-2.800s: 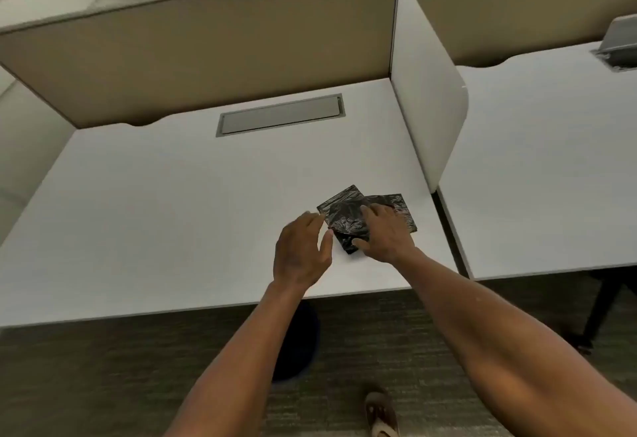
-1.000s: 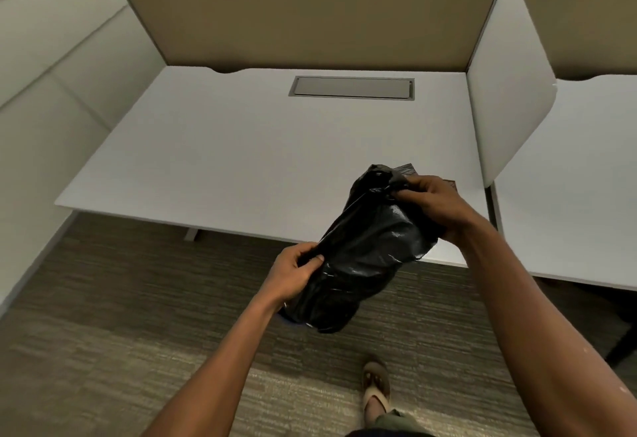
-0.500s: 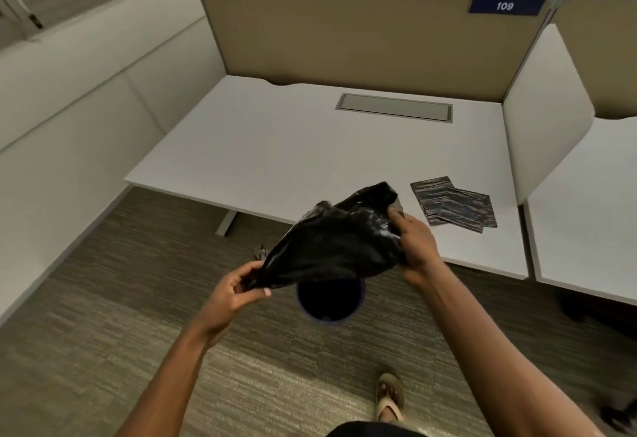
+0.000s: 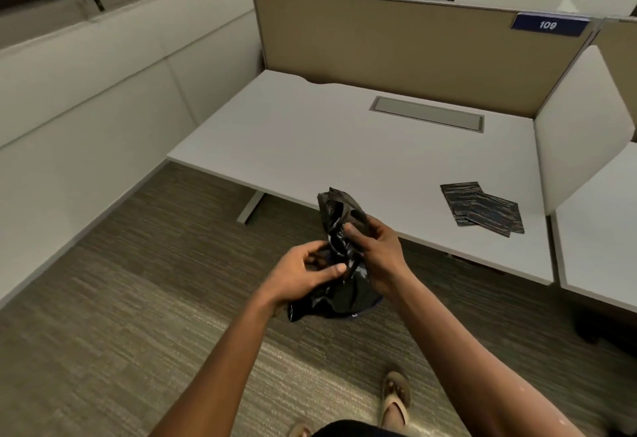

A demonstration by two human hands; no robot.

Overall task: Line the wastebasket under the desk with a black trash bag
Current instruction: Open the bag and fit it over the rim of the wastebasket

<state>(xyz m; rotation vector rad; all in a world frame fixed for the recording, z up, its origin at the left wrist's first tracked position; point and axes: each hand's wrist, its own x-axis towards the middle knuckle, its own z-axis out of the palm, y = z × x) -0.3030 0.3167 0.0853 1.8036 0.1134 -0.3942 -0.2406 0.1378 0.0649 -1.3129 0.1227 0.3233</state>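
Observation:
A crumpled black trash bag (image 4: 339,230) hangs bunched between both hands in front of the desk's near edge. My left hand (image 4: 303,273) pinches its lower middle with thumb and fingers. My right hand (image 4: 377,250) grips the bag's upper part from the right. Only a thin blue sliver of the wastebasket (image 4: 370,307) shows on the carpet below the bag; the rest is hidden behind the bag and hands.
The white desk (image 4: 344,147) has beige partitions behind and a white divider on the right. Two folded black bags (image 4: 481,207) lie near its front right corner. A desk leg (image 4: 250,207) stands on the carpet. My sandalled foot (image 4: 394,398) is at the bottom.
The bag, stretched sideways between my hands half a second ago, is now gathered upright with both hands close together. The view has shifted left, and the bag now covers the wastebasket.

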